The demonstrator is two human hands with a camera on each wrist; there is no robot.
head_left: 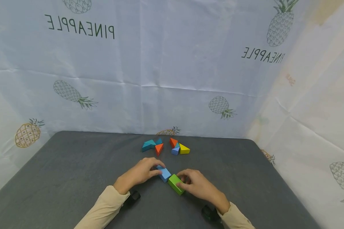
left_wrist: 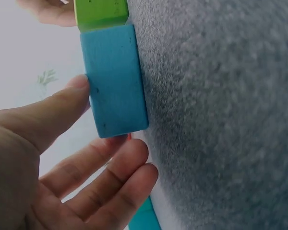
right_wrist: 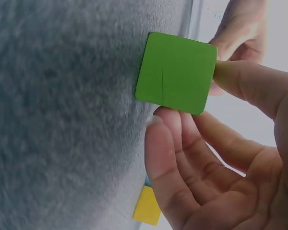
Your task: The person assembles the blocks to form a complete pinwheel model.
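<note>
On the grey table, my left hand (head_left: 139, 171) holds a blue rectangular block (head_left: 164, 174) between thumb and fingers. In the left wrist view the thumb touches one long edge of the blue block (left_wrist: 114, 81), while the fingers curl at its near end. My right hand (head_left: 200, 186) grips a green rectangular block (head_left: 173, 180), thumb on its top and fingers along the far side. Its square end faces the right wrist camera. Both blocks lie on the table, end to end at a slight offset, and the green block (left_wrist: 102, 13) meets the blue one's far end.
Beyond the hands lies a loose group of blocks: a teal block (head_left: 148, 145), an orange triangle (head_left: 159, 149), another orange block (head_left: 173, 142), a yellow triangle (head_left: 184, 149) and a small blue triangle (head_left: 175, 150). A pineapple-printed cloth (head_left: 177, 108) hangs behind the table's back edge.
</note>
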